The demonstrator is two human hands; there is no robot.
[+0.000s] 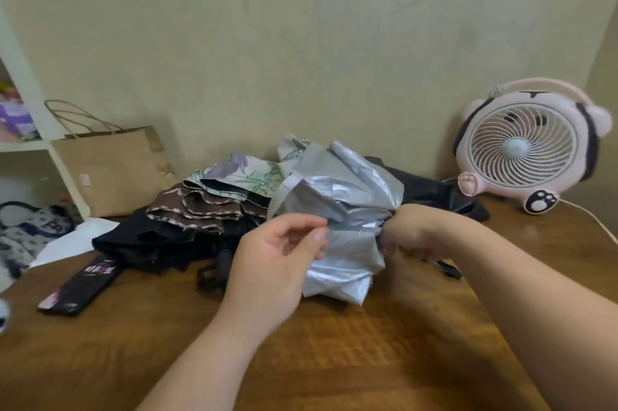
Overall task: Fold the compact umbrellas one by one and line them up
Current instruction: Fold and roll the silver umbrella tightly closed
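Far left stood a white shelf point(31, 143), with a brown paper bag point(113, 170) leaning against the wall just beside it. A flat black sleeve point(80, 290) lay on the wooden counter point(334, 360) at near left, its long axis slanting from near left to far right.

A heap of unfolded umbrellas occupied the middle of the counter, toward the far side. It comprised a black umbrella point(143, 240) lowest and leftmost, a brown umbrella point(200, 210) lying on it, and a floral umbrella point(247, 173) behind that.

The left hand point(274, 263) was at the left edge of the silver umbrella point(341, 210), thumb and forefinger at the fabric. Blur prevented telling whether its grip was closed on the cloth.

The silver umbrella was held at the centre of the counter, right of the heap. Its long axis ran roughly left to right. The canopy flared loosely toward the left, and a black end projected to the right and nearer side.

The right hand point(411, 233) had its grip closed in a fist around the gathered waist of the silver umbrella.

A pink desk fan point(521, 146) stood at far right against the wall, facing the camera, and its cord point(588, 213) trailed right.
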